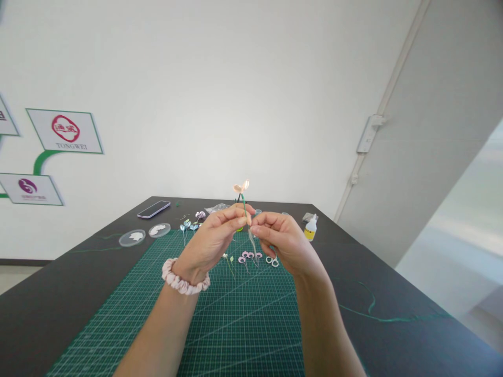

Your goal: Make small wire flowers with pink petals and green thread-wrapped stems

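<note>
I observe from the head view that the work is held in the air above the far part of the cutting mat (236,335), on the dark desk (33,319). The left hand (218,230) has its thumb and forefinger clamped on a green stem (244,204). The right hand (288,243) has its fingers together just beside that grip, apparently closed on the top of the pale strands (252,243); the contact is partly hidden.

Risks, in my judgement: uneven pull between the two pinches could bend the stem or slacken its covering. A loose left grip could let the stem turn. The strands hang low over pink loop pieces (250,255) on the mat, so a dropped hand could snag or drag them.

Condition of the item: the flower (241,186) stands above the left fingers, nearly upright with a slight lean. Its petals are pale peach, glossy and spread apart; I see no damage, though fine detail is too small to assess. The stem is green and slender; the strands below look whitish, thin and slightly splayed.
</note>
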Motion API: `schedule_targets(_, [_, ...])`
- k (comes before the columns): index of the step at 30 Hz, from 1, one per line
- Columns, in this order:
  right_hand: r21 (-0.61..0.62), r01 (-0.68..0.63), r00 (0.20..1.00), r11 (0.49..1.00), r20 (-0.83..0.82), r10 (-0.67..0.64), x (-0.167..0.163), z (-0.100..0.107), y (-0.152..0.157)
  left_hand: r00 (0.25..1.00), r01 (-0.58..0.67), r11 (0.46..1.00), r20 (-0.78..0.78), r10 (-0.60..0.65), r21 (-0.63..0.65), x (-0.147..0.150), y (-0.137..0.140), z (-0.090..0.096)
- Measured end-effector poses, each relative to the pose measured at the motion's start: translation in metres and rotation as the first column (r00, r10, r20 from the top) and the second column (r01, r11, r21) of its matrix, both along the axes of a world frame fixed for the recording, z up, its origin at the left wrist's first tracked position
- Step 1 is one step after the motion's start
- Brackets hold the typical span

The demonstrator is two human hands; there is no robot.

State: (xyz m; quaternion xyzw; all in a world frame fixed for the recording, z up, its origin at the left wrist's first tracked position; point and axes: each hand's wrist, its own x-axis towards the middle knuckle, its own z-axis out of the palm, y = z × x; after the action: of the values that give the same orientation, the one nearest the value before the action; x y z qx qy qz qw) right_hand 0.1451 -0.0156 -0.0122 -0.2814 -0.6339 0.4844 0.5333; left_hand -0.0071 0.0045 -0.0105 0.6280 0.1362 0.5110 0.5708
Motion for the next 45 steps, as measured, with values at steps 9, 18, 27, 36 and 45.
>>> schedule_targets(9, [-0.091, -0.116, 0.990, 0.989, -0.094, 0.107, -0.004, 0.002, -0.001, 0.999, 0.051, 0.999, 0.002, -0.051, -0.003, 0.000, 0.000, -0.003])
schedule_targets(18, [-0.091, 0.076, 0.991, 0.993, -0.104, -0.085, -0.011, 0.005, -0.003, 0.989, -0.147, 0.989, -0.007, 0.147, 0.026, 0.003, 0.001, 0.000])
schedule_targets(27, [0.110, 0.373, 0.913, 0.921, 0.132, -0.386, -0.019, 0.008, -0.006, 0.896, -0.439, 0.891, -0.018, 0.443, 0.114, 0.004, -0.003, 0.003])
schedule_targets(36, [0.148, 0.388, 0.896, 0.910, 0.170, -0.410, -0.020, 0.009, -0.008, 0.855, -0.512, 0.850, -0.019, 0.518, 0.127, 0.003, -0.002, 0.002])
schedule_targets(45, [0.111, 0.256, 0.956, 0.960, 0.120, -0.269, -0.009, 0.013, -0.012, 0.904, -0.427, 0.904, 0.043, 0.426, 0.006, 0.004, -0.003, 0.004])
